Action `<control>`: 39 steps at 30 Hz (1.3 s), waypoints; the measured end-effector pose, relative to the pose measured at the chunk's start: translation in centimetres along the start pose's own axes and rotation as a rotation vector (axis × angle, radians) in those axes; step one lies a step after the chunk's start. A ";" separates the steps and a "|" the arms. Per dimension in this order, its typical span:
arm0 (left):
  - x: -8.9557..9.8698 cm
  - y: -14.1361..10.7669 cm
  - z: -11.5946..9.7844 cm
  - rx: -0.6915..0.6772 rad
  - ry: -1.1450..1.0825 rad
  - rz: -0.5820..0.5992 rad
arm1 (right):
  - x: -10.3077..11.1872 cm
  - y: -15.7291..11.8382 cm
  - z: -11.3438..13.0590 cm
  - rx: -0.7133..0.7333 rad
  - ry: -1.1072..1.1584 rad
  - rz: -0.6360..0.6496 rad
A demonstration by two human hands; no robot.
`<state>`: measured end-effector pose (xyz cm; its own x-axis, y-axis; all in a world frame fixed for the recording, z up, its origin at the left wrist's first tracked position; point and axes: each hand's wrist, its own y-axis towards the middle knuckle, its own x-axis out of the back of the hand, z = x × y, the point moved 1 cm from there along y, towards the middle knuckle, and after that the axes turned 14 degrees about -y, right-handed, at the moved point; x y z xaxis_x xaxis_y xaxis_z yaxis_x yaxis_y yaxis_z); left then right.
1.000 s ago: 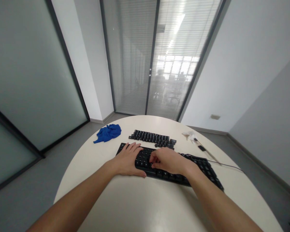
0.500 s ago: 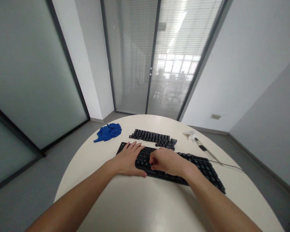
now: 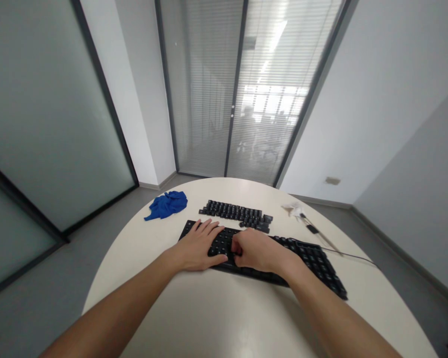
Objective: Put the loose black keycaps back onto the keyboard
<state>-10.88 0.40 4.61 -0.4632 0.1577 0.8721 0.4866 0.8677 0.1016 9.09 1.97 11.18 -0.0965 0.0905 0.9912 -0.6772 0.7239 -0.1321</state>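
A black keyboard (image 3: 319, 263) lies at a slant across the table, and its left part shows small round spots where keycaps are off. My left hand (image 3: 196, 247) rests on its left end with the fingers spread and the thumb on the front part. Over the middle of the keyboard is my right hand (image 3: 259, 250), fingers curled and pressed together; what they hold, if anything, is hidden. Just behind the keyboard, loose black keycaps (image 3: 235, 212) lie in rows on the table.
A crumpled blue cloth (image 3: 167, 204) lies at the back left of the round cream table (image 3: 186, 318). At the back right are a whitish crumpled piece (image 3: 294, 209) and a thin stick-like tool (image 3: 326, 239) with a dark part. The keyboard's cable runs off to the right.
My left thumb has moved up from the keyboard's front edge onto its front part. My right hand has stayed over nearly the same spot, still curled.
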 end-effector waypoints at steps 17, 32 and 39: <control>-1.0 0.5 -1.3 0.076 0.038 -0.112 | -1.0 0.5 -2.5 0.048 0.234 0.033; -1.8 0.6 -1.3 0.123 0.040 -0.115 | -1.4 1.3 -3.3 0.058 0.342 0.081; -1.8 0.7 -1.5 0.109 0.090 -0.132 | -1.6 1.2 -3.1 0.043 0.228 0.085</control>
<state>-8.62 0.04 3.82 -0.4476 0.0002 0.8942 0.3407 0.9246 0.1703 10.67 4.82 9.46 0.0090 0.3057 0.9521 -0.7044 0.6777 -0.2109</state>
